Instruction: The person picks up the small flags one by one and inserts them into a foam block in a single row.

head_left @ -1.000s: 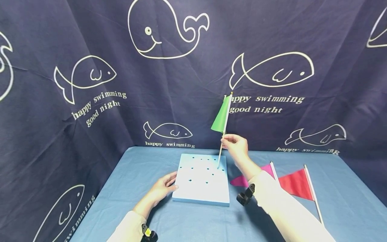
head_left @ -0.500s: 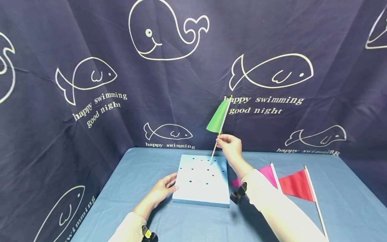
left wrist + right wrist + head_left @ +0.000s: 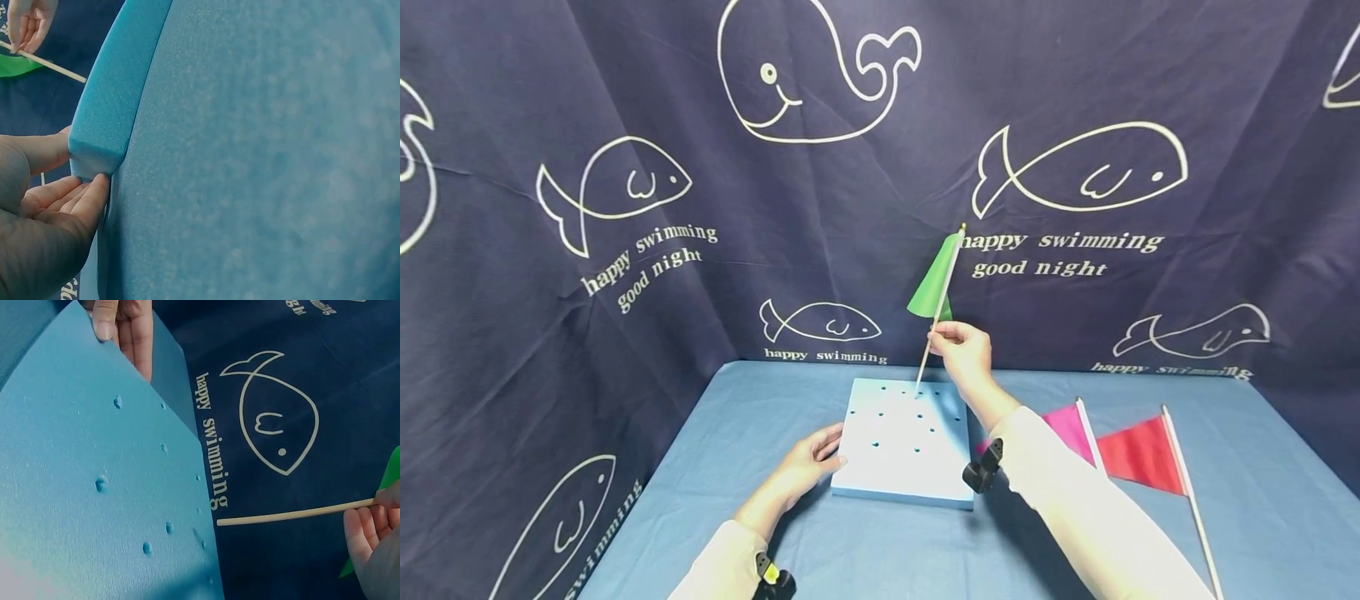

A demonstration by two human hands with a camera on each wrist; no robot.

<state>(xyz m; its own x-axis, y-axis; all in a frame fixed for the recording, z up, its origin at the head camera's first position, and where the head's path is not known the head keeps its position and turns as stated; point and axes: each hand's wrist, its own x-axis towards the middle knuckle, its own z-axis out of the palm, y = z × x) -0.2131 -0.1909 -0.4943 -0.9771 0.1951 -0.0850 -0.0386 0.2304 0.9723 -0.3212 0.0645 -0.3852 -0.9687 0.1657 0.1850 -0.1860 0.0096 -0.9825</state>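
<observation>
A light blue foam board (image 3: 902, 475) with several small holes lies flat on the table. My left hand (image 3: 801, 467) holds its left edge. In the left wrist view the thumb is on the upper face and the fingers (image 3: 90, 200) are against the side. My right hand (image 3: 967, 358) pinches the wooden stick of a green pennant flag (image 3: 934, 287), just below the cloth. The flag stands tilted, its top leaning right. Its lower tip overlaps the back row of holes in the head view; in the right wrist view the whole bare stick (image 3: 294, 515) shows, ending close over the board.
To the right of the board lie a magenta flag (image 3: 1071, 429), partly hidden by the right sleeve, and a red flag (image 3: 1142, 454) on its stick. Behind the blue table (image 3: 730, 417) hangs a dark blue curtain (image 3: 820, 242) with white whale and fish drawings.
My right hand has moved left with the green flag, carrying the stick's tip from the board's right side to the back row of holes. The left hand and board stay in place.
</observation>
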